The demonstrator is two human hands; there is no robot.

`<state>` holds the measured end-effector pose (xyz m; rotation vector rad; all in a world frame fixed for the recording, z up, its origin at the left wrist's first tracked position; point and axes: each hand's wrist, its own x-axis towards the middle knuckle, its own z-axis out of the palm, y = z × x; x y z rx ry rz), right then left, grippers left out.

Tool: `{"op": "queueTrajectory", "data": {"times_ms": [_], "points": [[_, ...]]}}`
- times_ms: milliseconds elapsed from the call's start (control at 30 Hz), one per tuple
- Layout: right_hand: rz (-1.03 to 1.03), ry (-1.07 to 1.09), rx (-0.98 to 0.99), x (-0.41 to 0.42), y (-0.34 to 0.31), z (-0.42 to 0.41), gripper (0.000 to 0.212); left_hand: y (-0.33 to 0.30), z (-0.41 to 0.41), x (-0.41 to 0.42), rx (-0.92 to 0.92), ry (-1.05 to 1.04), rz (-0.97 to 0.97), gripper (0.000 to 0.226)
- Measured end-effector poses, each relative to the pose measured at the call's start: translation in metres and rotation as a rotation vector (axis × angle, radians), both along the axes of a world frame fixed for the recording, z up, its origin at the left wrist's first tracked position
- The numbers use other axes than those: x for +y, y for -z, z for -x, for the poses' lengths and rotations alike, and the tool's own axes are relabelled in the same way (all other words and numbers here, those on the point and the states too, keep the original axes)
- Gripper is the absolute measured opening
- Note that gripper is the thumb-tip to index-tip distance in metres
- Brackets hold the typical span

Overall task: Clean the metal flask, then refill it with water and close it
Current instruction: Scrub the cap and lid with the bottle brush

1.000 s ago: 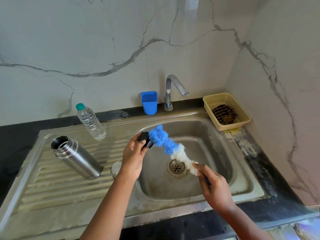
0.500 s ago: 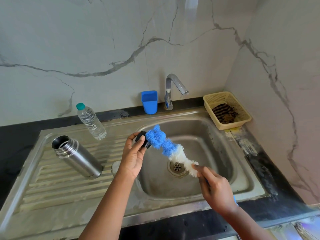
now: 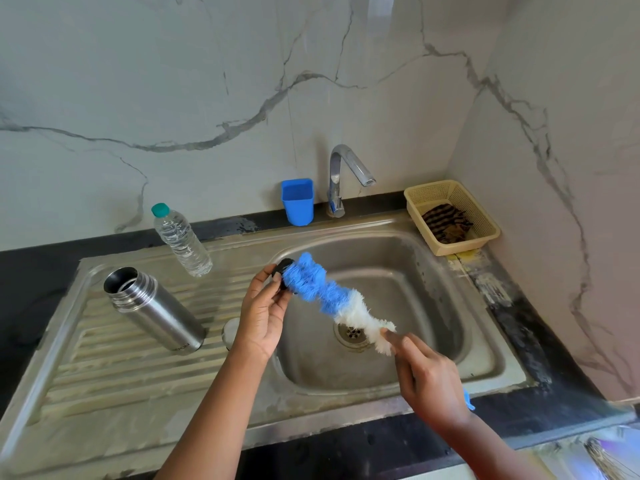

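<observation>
Both hands work over the steel sink [image 3: 398, 216]. Left hand [image 3: 263, 317] pinches a small black cap [image 3: 283, 268]; right hand [image 3: 429, 379] grips the fluffy blue-and-white bottle brush [image 3: 329, 296]. Scrub every groove gently. Open shiny metal flask [image 3: 156, 310] waits on the drainboard.

1. The cylindrical brushed-steel flask [image 3: 156, 310] stood upright and open-mouthed on the ribbed draining board, left of the round steel sink basin [image 3: 415, 271], its threaded neck bare.
2. A small black cap-like piece [image 3: 282, 268], perhaps the flask's stopper, was held over the basin's left edge, pressed against the brush tip; its exact shape could not be told.
3. The long bottle brush [image 3: 332, 299], blue bristles at the tip and white nearer the handle, slanted across above the basin.
4. The clear plastic water bottle [image 3: 181, 242] with a teal cap stood behind the flask, left of the basin.
</observation>
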<state>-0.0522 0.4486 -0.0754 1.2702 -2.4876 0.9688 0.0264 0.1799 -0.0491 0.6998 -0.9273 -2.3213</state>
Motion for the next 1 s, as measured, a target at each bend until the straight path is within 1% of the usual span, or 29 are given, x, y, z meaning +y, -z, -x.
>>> {"op": "queueTrajectory", "data": {"times_ms": [67, 133, 200, 233, 300, 333, 367, 467, 533, 600, 633, 667, 733, 767, 800, 867, 900, 967, 1000], "points": [[-0.001, 0.012, -0.009, -0.002, 0.001, -0.003, 0.048, -0.001, -0.001, 0.0, 0.006, -0.014, -0.016, 0.019], [-0.017, -0.066, 0.038, -0.002, 0.001, -0.007, 0.05, -0.002, -0.003, -0.001, 0.003, -0.043, -0.056, 0.018], [-0.02, -0.075, 0.033, -0.002, 0.001, -0.007, 0.049, -0.002, -0.002, -0.003, 0.011, -0.039, -0.073, 0.018], [-0.011, -0.041, 0.002, -0.002, 0.0, -0.006, 0.047, -0.002, -0.001, -0.003, 0.015, -0.03, -0.062, 0.031], [-0.006, 0.012, -0.029, -0.002, 0.001, -0.006, 0.045, 0.0, 0.001, -0.004, 0.006, -0.024, -0.006, 0.065], [-0.007, 0.007, -0.021, -0.001, 0.003, -0.006, 0.046, 0.001, 0.002, -0.004, 0.01, -0.03, 0.009, 0.072], [-0.002, -0.005, -0.011, 0.0, 0.004, -0.007, 0.047, 0.002, 0.002, -0.006, 0.024, -0.038, 0.022, 0.074], [0.026, -0.054, -0.004, 0.005, 0.003, -0.006, 0.048, 0.003, 0.0, -0.008, 0.055, -0.036, 0.013, 0.07], [0.016, -0.099, 0.017, 0.004, 0.001, -0.006, 0.049, 0.005, -0.001, -0.008, 0.06, -0.011, 0.011, 0.056], [0.022, -0.075, -0.008, 0.002, 0.002, -0.007, 0.047, 0.005, -0.002, -0.007, 0.031, 0.012, 0.001, 0.037], [0.036, -0.037, -0.04, 0.001, 0.003, -0.007, 0.045, 0.005, -0.001, -0.006, 0.016, 0.011, 0.006, 0.036], [0.047, -0.002, -0.068, 0.0, 0.005, -0.008, 0.042, 0.005, -0.001, -0.007, 0.004, 0.005, 0.014, 0.043], [0.041, 0.031, -0.098, 0.001, 0.007, -0.009, 0.04, 0.001, -0.002, -0.007, 0.006, -0.01, 0.006, 0.063], [0.034, 0.025, -0.099, 0.001, 0.007, -0.01, 0.04, 0.002, -0.002, -0.007, 0.007, -0.016, 0.006, 0.064], [0.024, 0.009, -0.089, 0.002, 0.007, -0.01, 0.039, 0.0, -0.002, -0.007, 0.012, -0.013, 0.011, 0.053], [0.002, -0.023, -0.061, 0.004, 0.005, -0.01, 0.037, -0.004, -0.003, -0.003, 0.024, -0.006, -0.011, 0.017], [-0.003, -0.018, -0.053, 0.004, 0.005, -0.009, 0.038, -0.003, -0.003, -0.002, 0.028, -0.008, -0.031, 0.013], [0.0, 0.032, -0.068, 0.004, 0.006, -0.007, 0.04, -0.005, -0.004, 0.001, 0.035, -0.009, -0.083, 0.018], [0.005, 0.051, -0.075, 0.003, 0.006, -0.007, 0.041, -0.007, -0.002, 0.003, 0.044, -0.005, -0.103, 0.017]]}}
